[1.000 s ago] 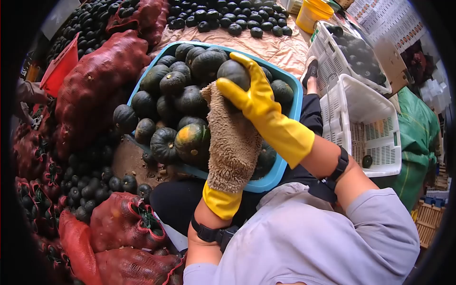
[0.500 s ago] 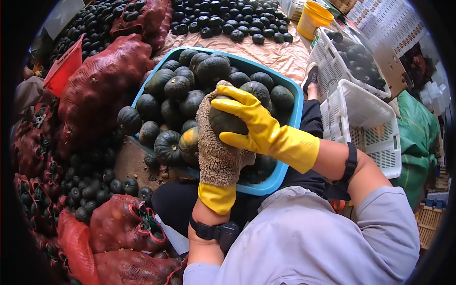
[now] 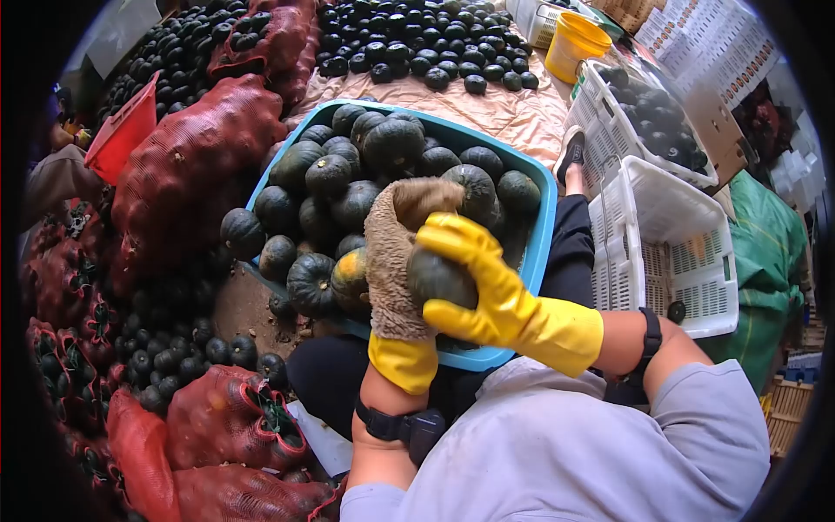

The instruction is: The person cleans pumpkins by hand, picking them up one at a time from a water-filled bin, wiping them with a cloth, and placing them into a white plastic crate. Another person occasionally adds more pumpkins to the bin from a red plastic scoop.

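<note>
A dark green pumpkin (image 3: pixel 439 277) is between my two hands, over the near part of a blue tub (image 3: pixel 541 252) heaped with dark green pumpkins. My right hand (image 3: pixel 483 287), in a yellow rubber glove, grips its right side with spread, curved fingers. A brown fluffy cloth (image 3: pixel 391 261) covers my left hand (image 3: pixel 396 300) down to the yellow cuff and touches the pumpkin's left side. The fingers of my left hand are hidden under the cloth. Just left of the cloth, a pumpkin with an orange patch (image 3: pixel 350 277) lies in the tub.
Red mesh sacks (image 3: pixel 196 165) of pumpkins fill the left side. Many small pumpkins (image 3: pixel 426 43) lie on a sheet beyond the tub. On the right are white crates (image 3: pixel 687 226), a yellow bucket (image 3: pixel 576 42) and a green sack (image 3: pixel 765 252). At far left, another person's sleeve (image 3: pixel 61 178) shows.
The held pumpkin and my right hand have moved down and slightly right. The cloth's top now stands open and folded away from the pumpkin. A small dark round object now shows in the near white crate.
</note>
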### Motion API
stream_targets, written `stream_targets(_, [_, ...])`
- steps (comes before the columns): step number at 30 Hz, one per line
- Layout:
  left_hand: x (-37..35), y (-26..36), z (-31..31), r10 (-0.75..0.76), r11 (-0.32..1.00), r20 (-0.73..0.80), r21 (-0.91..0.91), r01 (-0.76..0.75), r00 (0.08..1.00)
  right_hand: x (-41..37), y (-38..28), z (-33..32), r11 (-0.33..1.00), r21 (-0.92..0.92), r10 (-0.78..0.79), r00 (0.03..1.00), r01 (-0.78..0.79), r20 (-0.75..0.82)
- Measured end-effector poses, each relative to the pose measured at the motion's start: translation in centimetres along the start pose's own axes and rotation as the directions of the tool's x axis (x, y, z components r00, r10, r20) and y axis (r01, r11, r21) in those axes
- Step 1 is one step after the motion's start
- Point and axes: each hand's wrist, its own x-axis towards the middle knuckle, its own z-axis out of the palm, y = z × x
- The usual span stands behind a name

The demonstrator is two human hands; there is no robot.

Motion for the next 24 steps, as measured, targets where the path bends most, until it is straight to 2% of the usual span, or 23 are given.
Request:
stream_targets(1, [0.6, 0.0, -0.2, -0.008, 0.999, -0.009, -0.045, 0.008, 1.0, -0.4, -0.8, -0.2, 1.0, -0.025, -0.014, 0.991, 0.017, 0.129])
stream_targets(2, [0.9, 0.0, -0.1, -0.024, 0.997, -0.014, -0.074, 0.023, 1.0, 0.8, 0.8, -0.4, 0.976, -0.059, -0.198, 0.969, 0.209, 0.15])
stream_targets(3, [1.2, -0.2, -0.3, -0.038, 0.995, -0.017, -0.094, 0.037, 0.999, 1.8, 1.5, -0.9, 0.976, -0.077, -0.188, 0.97, 0.202, 0.158])
stream_targets(5, [0.7, 0.2, -0.5, -0.052, 0.992, -0.027, -0.114, 0.048, 0.998, 4.2, 6.5, 0.9, 1.0, -0.001, -0.026, 0.983, 0.027, -0.18])
stream_targets(6, [0.4, 0.4, -0.2, -0.065, 0.99, -0.04, -0.127, 0.059, 0.997, 5.1, 6.8, 1.1, 0.983, 0.052, 0.181, 0.949, -0.174, -0.257])
stream_targets(7, [0.3, 0.5, -0.3, -0.066, 0.988, -0.056, -0.144, 0.058, 0.996, 6.0, 7.0, 1.5, 0.928, 0.118, 0.372, 0.871, -0.353, -0.321])
stream_targets(8, [0.3, 0.7, -0.4, -0.066, 0.986, -0.072, -0.159, 0.054, 0.995, 5.3, 5.8, 1.0, 0.982, 0.128, 0.161, 0.97, -0.139, -0.18])
stream_targets(9, [0.7, 0.7, -0.6, -0.072, 0.982, -0.084, -0.182, 0.055, 0.994, 4.3, 4.3, -0.2, 0.996, 0.089, 0.028, 0.999, -0.03, 0.019])
stream_targets(10, [1.0, 0.6, -0.5, -0.082, 0.977, -0.097, -0.202, 0.061, 0.992, 4.6, 3.4, -1.2, 0.987, 0.158, 0.007, 0.982, -0.037, 0.188])
stream_targets(11, [1.4, 0.6, -0.4, -0.102, 0.972, -0.108, -0.223, 0.076, 0.989, 4.4, 2.4, -1.8, 0.971, 0.227, -0.011, 0.938, -0.073, 0.346])
stream_targets(12, [1.9, 0.6, 0.3, -0.136, 0.961, -0.129, -0.256, 0.1, 0.982, 5.7, 2.7, -2.7, 0.93, 0.287, 0.094, 0.905, -0.229, 0.415])
stream_targets(13, [2.1, 0.7, 0.8, -0.159, 0.953, -0.153, -0.283, 0.111, 0.975, 5.6, 4.1, -1.5, 0.786, 0.458, 0.304, 0.905, -0.415, 0.299])
stream_targets(14, [2.1, 1.0, 1.3, -0.17, 0.949, -0.171, -0.294, 0.115, 0.97, 5.2, 4.7, -1.4, 0.949, 0.241, 0.17, 0.974, -0.203, 0.153])
stream_targets(15, [2.0, 0.6, 1.5, -0.179, 0.953, -0.16, -0.273, 0.131, 0.971, 5.8, 3.2, -1.0, 1.0, -0.023, -0.008, 0.999, 0.01, 0.048])
stream_targets(16, [1.8, 0.1, 1.6, -0.148, 0.974, -0.109, -0.186, 0.126, 0.983, 5.1, 0.3, -0.4, 0.979, -0.2, 0.0, 0.993, 0.024, 0.118])
stream_targets(17, [1.5, -0.8, 1.3, -0.108, 0.993, -0.022, -0.059, 0.106, 0.994, 4.4, -0.5, -0.3, 0.962, -0.272, 0.018, 0.993, 0.014, 0.113])
stream_targets(18, [1.2, -1.4, 0.8, -0.074, 0.996, 0.066, 0.046, 0.071, 0.995, 4.0, 0.0, -0.5, 0.983, -0.177, 0.073, 0.99, -0.05, 0.122])
stream_targets(19, [1.4, -0.8, 0.0, -0.067, 0.998, 0.028, -0.019, 0.067, 0.997, 4.5, 0.5, -1.2, 0.992, -0.082, 0.111, 0.984, -0.1, 0.141])
stream_targets(20, [1.8, -0.2, -0.8, -0.056, 0.995, -0.013, -0.082, 0.055, 0.998, 5.1, 0.6, -2.3, 0.978, 0.094, 0.171, 0.972, -0.188, 0.163])
stream_targets(21, [1.9, -0.2, -0.4, 0.0, 0.998, -0.058, -0.062, -0.004, 0.998, 5.2, -0.2, -3.2, 0.555, 0.514, 0.574, 0.748, -0.655, 0.333])
stream_targets(22, [2.2, -0.2, 0.0, 0.056, 0.997, -0.103, -0.037, -0.06, 0.993, 4.6, 0.6, -2.3, 0.443, 0.714, 0.582, 0.78, -0.542, 0.23])
stream_targets(23, [2.4, -0.1, 0.7, 0.036, 0.997, -0.138, -0.057, -0.044, 0.99, 4.0, 2.0, -0.7, 0.322, 0.869, 0.597, 0.793, -0.376, 0.121])
stream_targets(24, [2.6, 0.0, 1.1, 0.015, 0.996, -0.168, -0.086, -0.03, 0.986, 3.2, 2.6, 0.6, 0.5, 0.815, 0.58, 0.812, -0.292, -0.065])
